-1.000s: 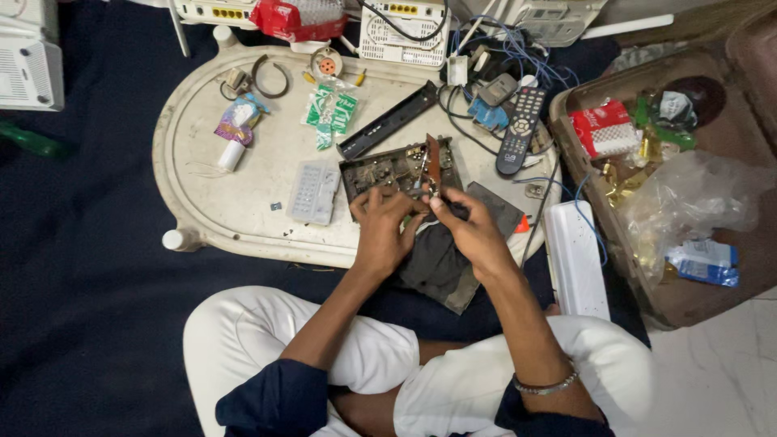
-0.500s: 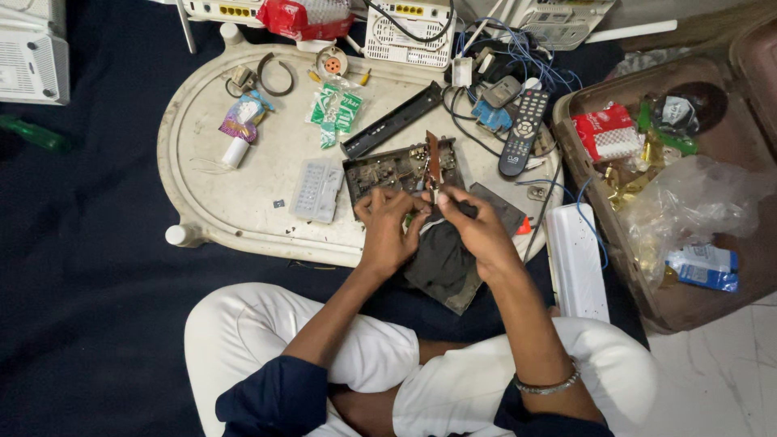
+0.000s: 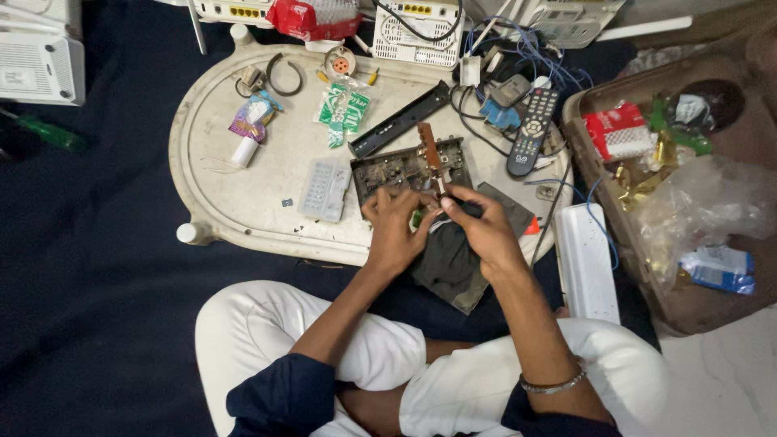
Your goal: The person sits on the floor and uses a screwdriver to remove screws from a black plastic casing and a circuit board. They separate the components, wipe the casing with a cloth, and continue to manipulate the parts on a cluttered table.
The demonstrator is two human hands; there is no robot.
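Person seated cross-legged in white trousers (image 3: 267, 340) on dark blue cloth. Both hands meet over a dark flat casing (image 3: 449, 259) at the near edge of an upturned cream plastic tray (image 3: 243, 194). Left hand (image 3: 394, 231) curled, fingertips on a small part; what it pinches cannot be told. Right hand (image 3: 479, 229) clamped on the lower end of a brown-handled tool (image 3: 431, 155), which lies across a dark open circuit board (image 3: 405, 168) just beyond. Grey keypad (image 3: 324, 188) beside the board. Farther off: black remote control (image 3: 532, 131), white routers.
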